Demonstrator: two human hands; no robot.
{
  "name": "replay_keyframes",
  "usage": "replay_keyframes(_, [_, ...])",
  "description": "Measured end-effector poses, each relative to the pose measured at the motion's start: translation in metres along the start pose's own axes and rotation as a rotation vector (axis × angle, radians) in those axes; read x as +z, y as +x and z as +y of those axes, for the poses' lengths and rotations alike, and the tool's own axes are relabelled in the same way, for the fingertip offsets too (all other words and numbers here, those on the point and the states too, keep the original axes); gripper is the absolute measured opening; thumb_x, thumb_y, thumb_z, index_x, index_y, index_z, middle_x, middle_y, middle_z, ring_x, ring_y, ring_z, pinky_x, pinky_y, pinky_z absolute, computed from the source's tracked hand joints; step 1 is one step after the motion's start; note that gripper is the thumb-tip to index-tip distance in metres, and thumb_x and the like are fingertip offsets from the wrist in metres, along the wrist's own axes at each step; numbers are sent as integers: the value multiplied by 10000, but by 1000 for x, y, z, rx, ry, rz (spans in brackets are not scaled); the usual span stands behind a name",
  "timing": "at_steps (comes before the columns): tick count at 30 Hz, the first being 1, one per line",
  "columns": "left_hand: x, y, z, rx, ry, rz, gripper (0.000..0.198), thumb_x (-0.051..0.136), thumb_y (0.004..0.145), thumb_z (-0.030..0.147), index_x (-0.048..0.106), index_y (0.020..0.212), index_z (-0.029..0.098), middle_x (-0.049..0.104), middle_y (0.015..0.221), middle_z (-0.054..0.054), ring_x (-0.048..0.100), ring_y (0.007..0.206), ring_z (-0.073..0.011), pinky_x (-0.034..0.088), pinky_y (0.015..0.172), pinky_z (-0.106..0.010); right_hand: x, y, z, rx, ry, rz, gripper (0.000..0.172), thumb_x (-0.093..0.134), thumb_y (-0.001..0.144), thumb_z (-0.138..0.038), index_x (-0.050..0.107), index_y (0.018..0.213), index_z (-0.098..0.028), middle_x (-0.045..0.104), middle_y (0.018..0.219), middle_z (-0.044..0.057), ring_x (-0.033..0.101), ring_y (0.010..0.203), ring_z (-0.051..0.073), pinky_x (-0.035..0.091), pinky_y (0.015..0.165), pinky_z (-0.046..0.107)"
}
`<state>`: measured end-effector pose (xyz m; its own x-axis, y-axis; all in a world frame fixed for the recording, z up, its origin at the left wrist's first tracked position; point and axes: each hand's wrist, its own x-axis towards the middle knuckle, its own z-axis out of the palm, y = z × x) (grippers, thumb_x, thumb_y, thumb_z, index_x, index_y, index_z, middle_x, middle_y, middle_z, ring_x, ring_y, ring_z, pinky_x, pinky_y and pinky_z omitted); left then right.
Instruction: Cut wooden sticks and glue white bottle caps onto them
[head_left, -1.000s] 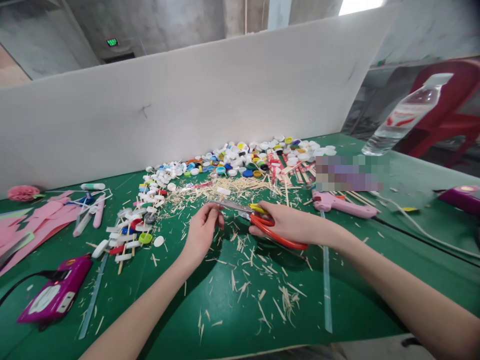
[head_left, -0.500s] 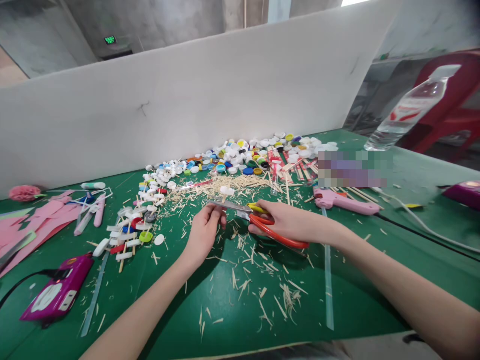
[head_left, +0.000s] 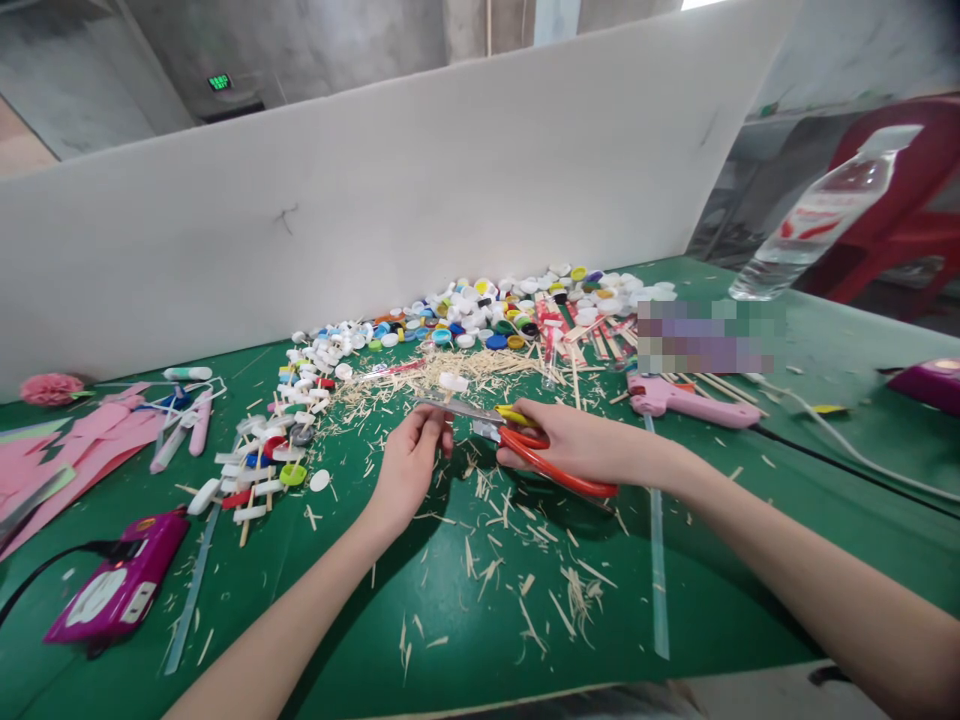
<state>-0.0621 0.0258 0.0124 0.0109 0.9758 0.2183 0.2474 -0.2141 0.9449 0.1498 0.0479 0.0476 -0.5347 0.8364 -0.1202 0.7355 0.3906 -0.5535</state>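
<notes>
My right hand (head_left: pixel 577 443) grips red-handled scissors (head_left: pixel 517 440), whose grey blades point left over the green table (head_left: pixel 465 640). My left hand (head_left: pixel 409 465) is pinched just under the blade tips, holding something too small to make out. Wood slivers (head_left: pixel 517 560) lie scattered below and around both hands.
A heap of bottle caps (head_left: pixel 510 305) lies against the white board (head_left: pixel 375 200) at the back. Caps on sticks (head_left: pixel 262 470) and pink paper (head_left: pixel 67 440) sit left, with a magenta device (head_left: pixel 112 590). A pink glue gun (head_left: pixel 686 400), glue stick (head_left: pixel 658 560) and water bottle (head_left: pixel 817 220) are right.
The view has shifted slightly. Both hands stay in nearly the same place, with the left hand's fingers drawn a little closer to the scissor blades.
</notes>
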Motion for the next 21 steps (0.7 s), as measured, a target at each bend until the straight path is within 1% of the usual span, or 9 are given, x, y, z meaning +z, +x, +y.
replay_keyframes(4, [-1, 0, 1, -4, 19, 2, 262, 412, 909, 378, 545, 806, 177, 514, 588, 31, 494, 567, -109, 406, 618, -242, 2, 1, 0, 8, -10, 14, 470, 557, 717, -620, 501, 943, -212, 645, 808, 26, 560, 620, 166, 388, 534, 288])
replay_keyframes(9, [-2, 0, -1, 2, 21, -5, 268, 410, 909, 379, 543, 795, 176, 501, 600, 26, 479, 580, -111, 393, 624, -249, 4, 2, 3, 3, -4, 23, 515, 577, 690, -630, 504, 978, -209, 655, 831, 38, 571, 642, 176, 390, 541, 292])
replay_keyframes(13, [-3, 1, -2, 2, 32, -3, 268, 409, 908, 379, 552, 808, 177, 490, 593, 24, 468, 575, -113, 384, 602, -248, 6, 3, 3, 5, -11, 41, 480, 563, 701, -629, 505, 934, -213, 653, 817, 36, 566, 628, 172, 382, 530, 287])
replay_keyframes(15, [-4, 1, -1, -2, 59, -1, 268, 406, 906, 375, 557, 806, 178, 488, 589, 23, 464, 570, -115, 379, 584, -245, 7, 3, 0, 10, -72, 92, 447, 534, 723, -627, 513, 892, -214, 647, 790, 38, 551, 607, 170, 366, 520, 288])
replay_keyframes(18, [-5, 2, 2, 12, 123, -5, 287, 395, 907, 368, 549, 755, 179, 497, 596, 16, 469, 579, -120, 382, 588, -245, 9, 3, -6, 17, -240, 186, 411, 453, 778, -617, 521, 802, -213, 629, 723, 49, 525, 585, 176, 334, 517, 296])
replay_keyframes(21, [-8, 3, 4, 20, 206, -27, 307, 388, 906, 350, 527, 690, 180, 538, 631, -2, 502, 615, -130, 406, 629, -253, 11, 3, -11, 36, -368, 227, 403, 389, 823, -574, 546, 813, -202, 635, 719, 69, 535, 599, 189, 311, 528, 304])
